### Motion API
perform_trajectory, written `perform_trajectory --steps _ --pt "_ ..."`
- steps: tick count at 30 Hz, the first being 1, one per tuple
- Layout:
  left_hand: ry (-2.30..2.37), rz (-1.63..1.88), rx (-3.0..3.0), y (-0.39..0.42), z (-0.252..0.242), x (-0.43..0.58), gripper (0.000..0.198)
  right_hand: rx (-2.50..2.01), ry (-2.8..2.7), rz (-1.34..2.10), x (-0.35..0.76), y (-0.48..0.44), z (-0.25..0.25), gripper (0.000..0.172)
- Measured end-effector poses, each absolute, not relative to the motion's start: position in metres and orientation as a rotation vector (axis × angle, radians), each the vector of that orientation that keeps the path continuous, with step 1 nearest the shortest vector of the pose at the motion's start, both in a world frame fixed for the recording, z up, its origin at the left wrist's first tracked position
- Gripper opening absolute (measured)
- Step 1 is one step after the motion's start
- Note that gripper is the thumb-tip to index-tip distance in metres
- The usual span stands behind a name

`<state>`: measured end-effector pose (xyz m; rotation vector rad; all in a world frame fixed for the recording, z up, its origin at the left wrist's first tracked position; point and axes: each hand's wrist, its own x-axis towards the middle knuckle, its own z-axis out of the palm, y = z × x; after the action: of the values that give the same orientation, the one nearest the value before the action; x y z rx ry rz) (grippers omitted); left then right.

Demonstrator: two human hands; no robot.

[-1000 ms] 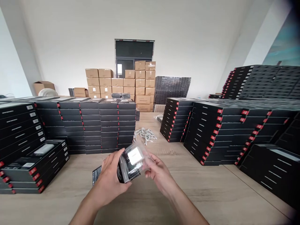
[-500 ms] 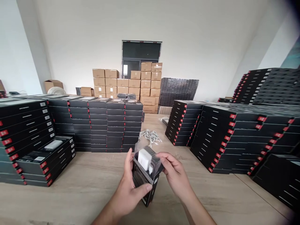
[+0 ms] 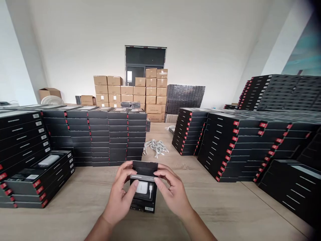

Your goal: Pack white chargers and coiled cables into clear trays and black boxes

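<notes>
A small black box (image 3: 142,203) stands upright on the wooden table in front of me, its top flap raised. Through its front window a white charger (image 3: 142,187) and a white cable plug (image 3: 150,189) show. My left hand (image 3: 121,190) grips the box's upper left edge, thumb on the front and fingers at the flap. On the opposite side, my right hand (image 3: 171,189) holds the upper right edge in the same way.
Black boxes are stacked at the left (image 3: 100,134) and right (image 3: 223,144). White cables (image 3: 156,148) lie on the table (image 3: 185,167) beyond my hands. A white charger (image 3: 48,160) rests on a low stack at left. Cardboard cartons (image 3: 139,90) stand at the back.
The clear tray with the white charger, earlier sticking out of the box top, is now inside the box. Both hands have moved to the upper edges, and the box now faces me.
</notes>
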<state>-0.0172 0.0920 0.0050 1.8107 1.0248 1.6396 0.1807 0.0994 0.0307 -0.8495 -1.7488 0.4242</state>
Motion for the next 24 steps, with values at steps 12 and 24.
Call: perform_trajectory --steps 12,24 --pt "0.849 1.597 1.805 0.082 0.026 -0.028 0.016 -0.825 -1.712 0.526 0.174 0.085 0.048 0.005" --pt "0.9 1.593 1.975 0.086 0.022 -0.034 0.018 -0.788 -1.798 0.65 0.185 0.091 0.047 0.014"
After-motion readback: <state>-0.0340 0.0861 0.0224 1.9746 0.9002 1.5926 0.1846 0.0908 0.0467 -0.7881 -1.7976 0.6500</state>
